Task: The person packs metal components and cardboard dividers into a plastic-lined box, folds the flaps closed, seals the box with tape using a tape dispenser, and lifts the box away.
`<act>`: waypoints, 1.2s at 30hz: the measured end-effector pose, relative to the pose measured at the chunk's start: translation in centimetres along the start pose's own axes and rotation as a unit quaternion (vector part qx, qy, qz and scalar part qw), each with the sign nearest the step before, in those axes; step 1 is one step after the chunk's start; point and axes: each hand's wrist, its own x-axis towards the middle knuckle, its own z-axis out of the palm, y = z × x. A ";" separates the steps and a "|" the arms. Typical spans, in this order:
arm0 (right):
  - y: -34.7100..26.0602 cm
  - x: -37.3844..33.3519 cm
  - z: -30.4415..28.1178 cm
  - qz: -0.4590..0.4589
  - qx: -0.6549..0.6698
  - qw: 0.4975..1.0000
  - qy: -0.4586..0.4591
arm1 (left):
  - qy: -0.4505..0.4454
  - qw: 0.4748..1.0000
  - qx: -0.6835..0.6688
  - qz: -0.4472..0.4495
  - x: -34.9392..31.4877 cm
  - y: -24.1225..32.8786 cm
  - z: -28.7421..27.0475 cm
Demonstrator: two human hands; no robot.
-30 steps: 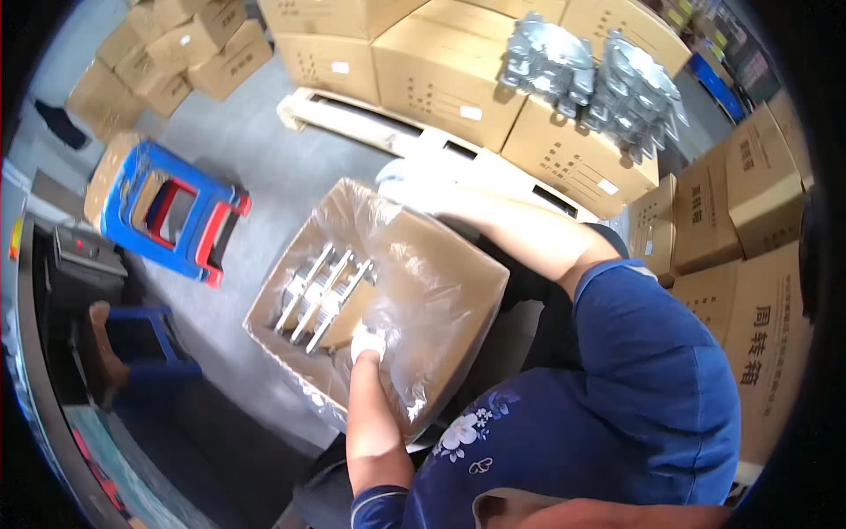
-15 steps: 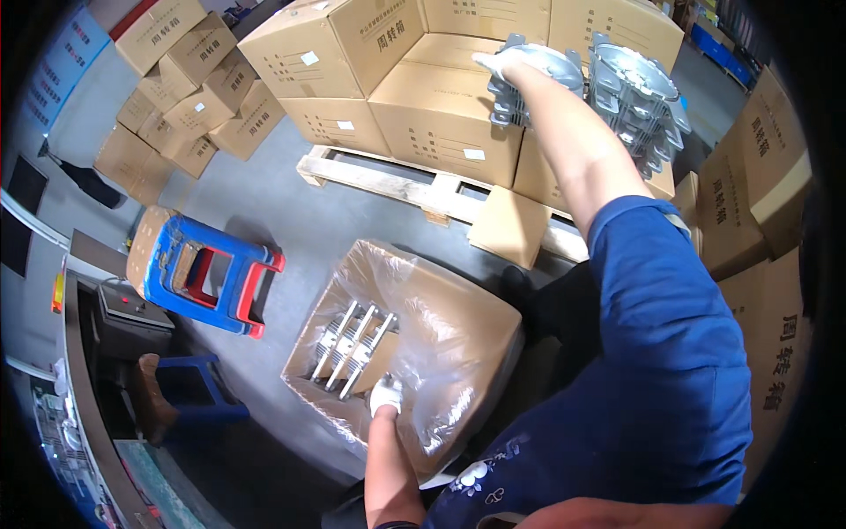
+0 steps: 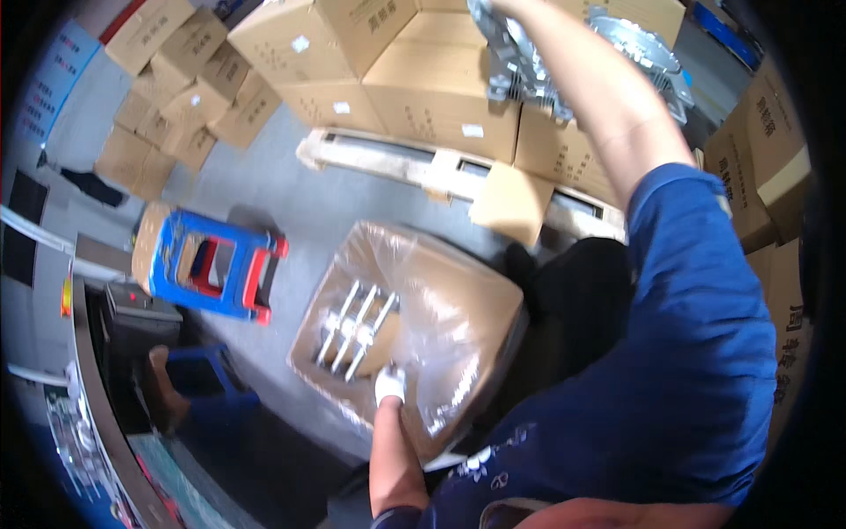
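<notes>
My left hand point(image 3: 390, 385), in a white glove, reaches into an open cardboard box point(image 3: 480, 304) lined with clear plastic film. Its fingers are blurred, so their grip cannot be made out. Just beyond it, silvery finned metal parts with long parallel bars point(image 3: 357, 328) lie in the box. My right arm stretches to the top edge of the view, where a grey metal casting point(image 3: 511, 44) is tipped up on its side. The right hand point(image 3: 504, 3) is at the casting's raised edge, mostly cut off, and appears to grip it. Another round-topped casting point(image 3: 636, 44) stands to the right.
Closed cartons point(image 3: 441, 110) sit on a wooden pallet point(image 3: 379, 159). More cartons point(image 3: 189, 106) are stacked at far left, and others point(image 3: 758, 167) at right. A blue and red stool point(image 3: 207, 264) stands left of the open box, near a workbench point(image 3: 97, 388). A cardboard flap point(image 3: 511, 203) leans by the pallet.
The casting under my right hand has tipped up from lying flat. My right hand has moved up toward the view's edge. The left hand stays in the box, and the view has shifted slightly.
</notes>
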 end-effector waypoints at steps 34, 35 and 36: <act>32.6 -15.2 48.1 -0.131 -0.561 0.772 -0.268 | -0.255 0.929 -0.249 0.096 -8.0 4.0 7.3; 34.5 -15.0 48.3 -0.147 -0.566 0.765 -0.270 | -0.256 0.929 -0.248 0.096 -7.9 4.2 6.9; 37.7 -14.6 48.0 -0.141 -0.572 0.765 -0.261 | -0.261 0.928 -0.244 0.105 -7.6 5.2 6.6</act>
